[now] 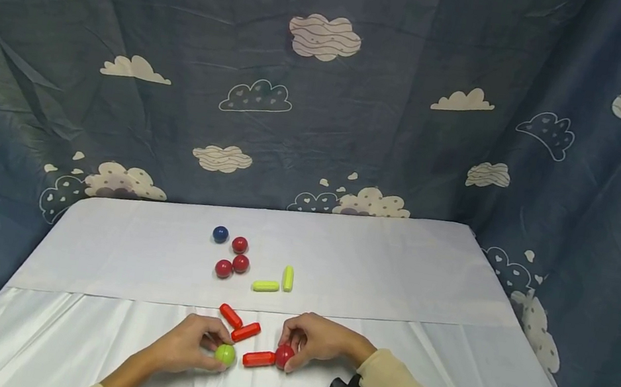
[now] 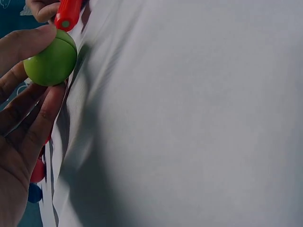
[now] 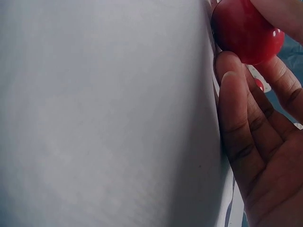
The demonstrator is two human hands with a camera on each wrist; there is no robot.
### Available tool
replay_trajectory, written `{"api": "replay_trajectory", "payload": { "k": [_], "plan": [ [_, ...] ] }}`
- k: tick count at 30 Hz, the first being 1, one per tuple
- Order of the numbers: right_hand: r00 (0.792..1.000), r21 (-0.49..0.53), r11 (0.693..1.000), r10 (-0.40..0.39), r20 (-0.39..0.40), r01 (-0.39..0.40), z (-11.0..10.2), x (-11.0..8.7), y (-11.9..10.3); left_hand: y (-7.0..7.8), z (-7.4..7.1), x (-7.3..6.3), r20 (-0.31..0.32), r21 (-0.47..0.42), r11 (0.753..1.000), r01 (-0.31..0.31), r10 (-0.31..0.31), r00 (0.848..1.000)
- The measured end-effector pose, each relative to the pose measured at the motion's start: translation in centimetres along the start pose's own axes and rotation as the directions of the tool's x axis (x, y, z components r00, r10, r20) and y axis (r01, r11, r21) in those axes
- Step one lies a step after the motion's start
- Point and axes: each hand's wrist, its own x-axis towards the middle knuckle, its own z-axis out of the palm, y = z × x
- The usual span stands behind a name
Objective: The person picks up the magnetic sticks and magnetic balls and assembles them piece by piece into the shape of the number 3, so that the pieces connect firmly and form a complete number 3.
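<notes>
One left hand (image 1: 184,344), fingers (image 2: 23,45) clamped on green ball (image 1: 225,354), right hand (image 1: 321,341), fingers (image 3: 234,101) pinching red ball (image 1: 283,357), red stick (image 1: 258,359) between the balls

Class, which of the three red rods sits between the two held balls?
The front red rod, between the green ball in the left hand and the red ball in the right hand; the other two red rods lie farther back.
</notes>
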Motion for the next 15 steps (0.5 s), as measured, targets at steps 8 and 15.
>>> {"api": "replay_trajectory", "payload": {
  "k": [8,15],
  "plan": [
    [1.0,0.002,1.0,0.01,0.0,-0.01,0.06,0.0,0.15,0.13,0.67,0.51,0.004,-0.003,1.0,-0.011,0.011,1.0],
    [1.0,0.001,1.0,0.017,0.001,-0.017,0.07,0.07,0.21,0.28,0.99,0.64,-0.002,-0.01,1.0,-0.009,0.009,1.0]
  ]
}}
